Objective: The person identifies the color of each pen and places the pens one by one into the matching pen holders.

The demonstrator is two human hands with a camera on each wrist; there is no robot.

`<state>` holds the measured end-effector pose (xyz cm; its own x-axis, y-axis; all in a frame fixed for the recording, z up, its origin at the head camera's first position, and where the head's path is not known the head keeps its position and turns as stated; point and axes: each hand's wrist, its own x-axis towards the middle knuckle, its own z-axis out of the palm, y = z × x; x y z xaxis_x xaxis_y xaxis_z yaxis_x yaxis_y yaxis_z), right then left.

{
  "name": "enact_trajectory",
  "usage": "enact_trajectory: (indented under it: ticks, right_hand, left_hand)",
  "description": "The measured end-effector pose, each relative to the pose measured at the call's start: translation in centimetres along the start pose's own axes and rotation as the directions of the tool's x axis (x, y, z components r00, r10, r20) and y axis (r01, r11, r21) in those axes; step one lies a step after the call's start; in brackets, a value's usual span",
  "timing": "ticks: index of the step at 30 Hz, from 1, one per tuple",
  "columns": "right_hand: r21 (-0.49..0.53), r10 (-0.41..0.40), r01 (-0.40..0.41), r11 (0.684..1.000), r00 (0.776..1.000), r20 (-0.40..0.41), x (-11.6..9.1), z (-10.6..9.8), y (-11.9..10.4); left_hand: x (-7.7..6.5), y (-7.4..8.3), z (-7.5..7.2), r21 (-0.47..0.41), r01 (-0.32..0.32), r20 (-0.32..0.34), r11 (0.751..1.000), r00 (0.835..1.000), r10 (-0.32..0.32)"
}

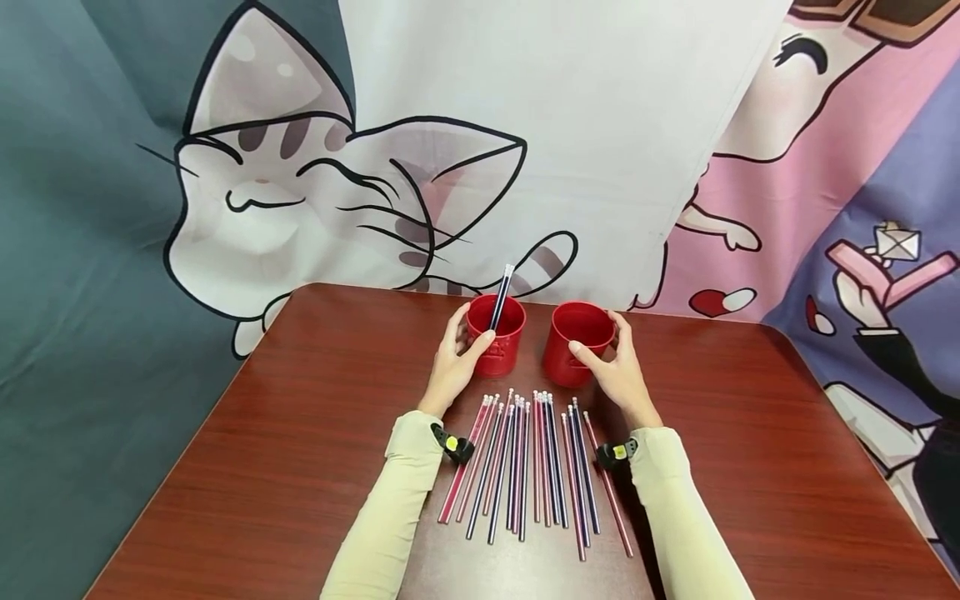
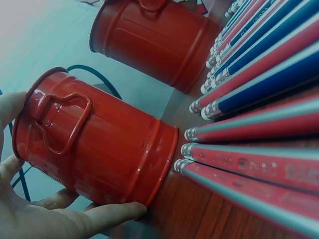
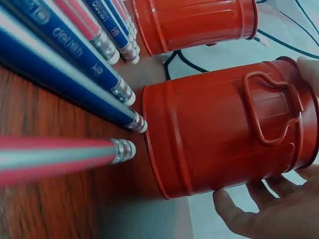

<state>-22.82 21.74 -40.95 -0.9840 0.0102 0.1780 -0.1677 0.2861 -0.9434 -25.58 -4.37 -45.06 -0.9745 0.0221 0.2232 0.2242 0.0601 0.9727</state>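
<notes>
Left hand (image 1: 455, 364) half-closed round left red cup (image 1: 501, 360), right hand (image 1: 619, 375) likewise round right red cup (image 1: 558, 360). Cups side by side on table (image 1: 300, 450), roughly upright, mouths up. Pencils in left cup (image 1: 501, 297) lean, eraser ends up; loose pencils (image 1: 518, 467) lie lengthwise, slightly fanned, erasers toward cups.

Red and blue pencils (image 1: 523, 475) lie near two red cups (image 1: 564, 360), the left cup (image 1: 501, 361) holding at least one pencil (image 1: 502, 296).
</notes>
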Motion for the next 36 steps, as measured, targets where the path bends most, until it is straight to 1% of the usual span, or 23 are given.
enact_trajectory:
  ticks: [6,8,11,13,15,18,23,26,27,28,29,31,32,34,35,36]
  right_hand:
    - [0.013,-0.005,0.005,1.000,1.000,-0.005,-0.1,0.1,0.0]
    - [0.022,0.001,-0.001,1.000,1.000,-0.009,-0.1,0.2,0.0]
    - [0.036,0.005,-0.004,0.999,1.000,-0.022,-0.2,0.5,-0.2]
    - [0.050,0.003,-0.002,0.999,1.000,-0.027,-0.2,0.7,-0.2]
    - [0.063,0.000,0.002,0.998,0.999,-0.035,-0.1,0.8,0.0]
    - [0.081,0.006,-0.002,0.997,0.999,-0.042,0.1,0.6,0.8]
    - [0.085,0.024,-0.019,0.996,0.998,-0.058,0.6,0.4,2.6]
    - [0.074,0.017,-0.013,0.997,0.998,-0.056,0.6,0.3,2.9]
    - [0.074,0.013,-0.009,0.997,0.998,-0.055,0.6,0.3,3.0]
    - [0.072,0.011,-0.007,0.997,0.998,-0.055,0.6,0.3,3.0]
    - [0.072,0.011,-0.007,0.997,0.998,-0.054,0.6,0.3,2.9]
    - [0.073,0.012,-0.008,0.997,0.999,-0.053,0.6,0.4,2.9]
    - [0.080,0.015,-0.010,0.997,0.998,-0.054,0.6,0.4,2.8]
    - [0.082,0.011,-0.007,0.997,0.999,-0.051,0.6,0.3,2.8]
    - [0.081,0.012,-0.008,0.997,0.999,-0.049,0.6,0.3,2.8]
    - [0.080,0.010,-0.006,0.997,0.999,-0.048,0.7,0.2,2.8]
  left_hand:
    - [0.0,0.0,-0.1,0.002,0.016,0.001,1.000,1.000,-0.016]
    - [-0.3,0.8,-0.2,-0.010,0.016,0.013,1.000,1.000,-0.016]
    - [-0.3,0.9,-0.4,-0.009,0.012,0.011,1.000,1.000,-0.012]
    - [-0.4,0.8,-0.4,-0.007,0.011,0.005,1.000,1.000,-0.011]
    - [-0.1,0.0,-0.3,0.003,0.010,-0.011,1.000,1.000,-0.010]
    - [0.0,0.0,-0.2,0.014,0.021,-0.006,1.000,1.000,-0.020]
    - [0.0,0.2,0.0,0.061,0.051,-0.002,0.997,0.999,-0.051]
    - [-0.2,0.6,0.0,0.097,0.062,-0.022,0.993,0.998,-0.060]
    - [-0.3,0.8,-0.1,0.113,0.056,-0.032,0.992,0.998,-0.053]
    - [-0.5,1.0,-0.1,0.137,0.048,-0.048,0.989,0.998,-0.042]
    - [-0.7,1.3,-0.2,0.169,0.029,-0.064,0.985,0.998,-0.018]
    - [-1.1,1.8,-0.3,0.251,-0.019,-0.102,0.968,0.994,0.047]
    - [-1.3,2.1,-0.3,0.295,-0.044,-0.121,0.955,0.989,0.083]
    - [-1.7,2.9,-0.1,0.379,-0.104,-0.150,0.919,0.974,0.172]
    - [-2.0,3.2,0.1,0.415,-0.139,-0.150,0.899,0.964,0.219]
    - [-2.2,3.6,0.3,0.441,-0.175,-0.137,0.880,0.956,0.259]
